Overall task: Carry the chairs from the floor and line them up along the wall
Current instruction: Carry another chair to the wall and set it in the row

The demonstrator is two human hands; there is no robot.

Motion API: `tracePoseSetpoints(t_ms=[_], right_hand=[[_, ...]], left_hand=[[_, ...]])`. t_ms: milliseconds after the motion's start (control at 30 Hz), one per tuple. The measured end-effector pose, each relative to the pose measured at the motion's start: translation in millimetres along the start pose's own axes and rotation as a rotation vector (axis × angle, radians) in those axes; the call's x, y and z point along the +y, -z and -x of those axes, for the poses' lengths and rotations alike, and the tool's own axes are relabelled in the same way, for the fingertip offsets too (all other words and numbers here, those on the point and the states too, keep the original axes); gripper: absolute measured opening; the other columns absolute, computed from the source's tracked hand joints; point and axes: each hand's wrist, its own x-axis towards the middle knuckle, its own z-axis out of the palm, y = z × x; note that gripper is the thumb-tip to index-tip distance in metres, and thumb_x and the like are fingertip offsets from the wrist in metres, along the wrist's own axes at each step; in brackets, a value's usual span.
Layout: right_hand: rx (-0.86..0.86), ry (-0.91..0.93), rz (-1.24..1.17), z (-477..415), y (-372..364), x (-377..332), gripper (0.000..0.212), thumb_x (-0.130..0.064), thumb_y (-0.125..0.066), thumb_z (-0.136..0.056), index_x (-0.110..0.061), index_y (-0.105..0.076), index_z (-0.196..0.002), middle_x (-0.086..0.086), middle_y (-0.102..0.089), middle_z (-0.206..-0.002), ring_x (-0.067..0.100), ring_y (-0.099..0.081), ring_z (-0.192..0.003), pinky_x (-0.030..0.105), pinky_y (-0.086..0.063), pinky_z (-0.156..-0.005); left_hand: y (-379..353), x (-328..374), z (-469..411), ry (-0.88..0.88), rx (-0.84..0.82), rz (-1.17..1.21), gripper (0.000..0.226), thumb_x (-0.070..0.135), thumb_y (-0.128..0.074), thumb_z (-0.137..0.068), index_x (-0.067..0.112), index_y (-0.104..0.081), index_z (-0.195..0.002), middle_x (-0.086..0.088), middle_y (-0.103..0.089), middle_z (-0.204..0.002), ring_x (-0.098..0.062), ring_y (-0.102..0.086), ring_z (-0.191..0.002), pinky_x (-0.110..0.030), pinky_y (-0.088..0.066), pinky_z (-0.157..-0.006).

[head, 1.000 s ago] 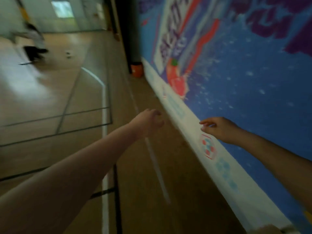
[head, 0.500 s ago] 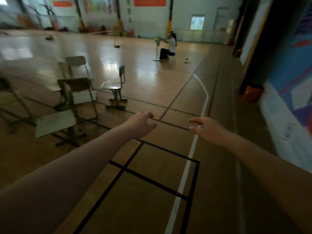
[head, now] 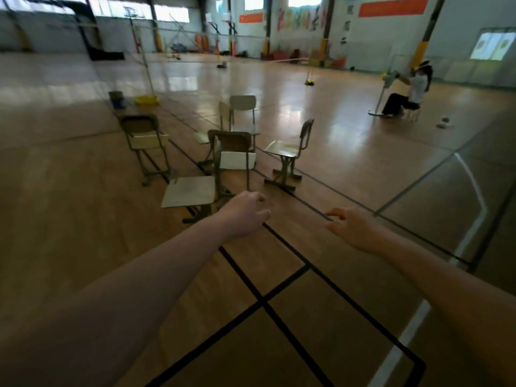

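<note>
Several metal-framed chairs with pale seats stand scattered on the wooden gym floor ahead. The nearest chair (head: 192, 191) faces left, just beyond my left hand (head: 245, 212). Behind it stands a dark-backed chair (head: 234, 152), with a side-on chair (head: 290, 152) to the right, another chair (head: 145, 141) to the left and one more chair (head: 243, 110) farther back. My left hand is stretched forward, its fingers loosely curled and holding nothing. My right hand (head: 351, 227) reaches forward too, fingers relaxed and empty. Neither hand touches a chair.
A person (head: 410, 90) sits at the far right beside a stand. A net post (head: 145, 60) with a yellow base (head: 146, 100) stands at the left rear. Black and white court lines (head: 262, 303) cross the floor under my arms. Sports gear lines the far wall.
My view has swung left, away from the blue wall to the open floor. The chairs are now in the middle of the view and closer. Both hands stay stretched out and empty.
</note>
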Motion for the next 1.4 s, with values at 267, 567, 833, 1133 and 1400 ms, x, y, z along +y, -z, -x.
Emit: tracePoseSetpoints(t_ms=[267,567,833,1133,1400], right_hand=[[-0.110,0.191,0.002,-129,-41,-116,0.040,-0.036,-0.052,-0.098,-0.025,-0.051,-0.137,0.002,-0.053,-0.134,0.017,-0.052,-0.118,0.029,-0.042,-0.091],[-0.140,0.318,-0.055,-255,-89,-296,0.040,-0.032,-0.056,-0.097,-0.022,-0.053,-0.135,0.002,-0.056,-0.128,0.017,-0.054,-0.114,0.036,-0.048,-0.098],[-0.178,0.351,-0.055,-339,-137,-404,0.044,-0.036,-0.056,-0.096,-0.028,-0.049,-0.139,0.002,-0.050,-0.137,0.019,-0.051,-0.122,0.035,-0.046,-0.099],[-0.162,0.464,0.012,-498,-164,-478,0.044,-0.034,-0.052,-0.098,-0.023,-0.046,-0.141,0.001,-0.048,-0.141,0.020,-0.046,-0.128,0.036,-0.039,-0.104],[-0.152,0.452,-0.019,-633,-176,-549,0.041,-0.031,-0.054,-0.098,-0.022,-0.050,-0.137,0.001,-0.055,-0.133,0.017,-0.053,-0.119,0.030,-0.044,-0.095]], left_hand=[[58,-109,-46,0.196,0.053,0.064,0.046,0.035,-0.047,-0.099,0.019,-0.042,-0.142,-0.007,-0.046,-0.140,-0.026,-0.049,-0.120,-0.035,-0.043,-0.093],[179,-286,-105,0.250,0.151,0.003,0.047,0.038,-0.046,-0.098,0.019,-0.041,-0.142,-0.005,-0.037,-0.147,-0.023,-0.039,-0.131,-0.034,-0.038,-0.101],[227,-396,-146,0.321,0.181,0.067,0.046,0.039,-0.047,-0.099,0.019,-0.042,-0.140,-0.004,-0.038,-0.146,-0.021,-0.043,-0.127,-0.027,-0.038,-0.090],[285,-485,-279,0.336,0.225,0.065,0.046,0.037,-0.046,-0.100,0.016,-0.042,-0.141,-0.005,-0.039,-0.144,-0.013,-0.047,-0.101,-0.026,-0.040,-0.078],[343,-561,-392,0.338,0.223,0.102,0.045,0.037,-0.045,-0.100,0.018,-0.042,-0.140,-0.002,-0.039,-0.144,-0.011,-0.043,-0.106,-0.023,-0.037,-0.078]])
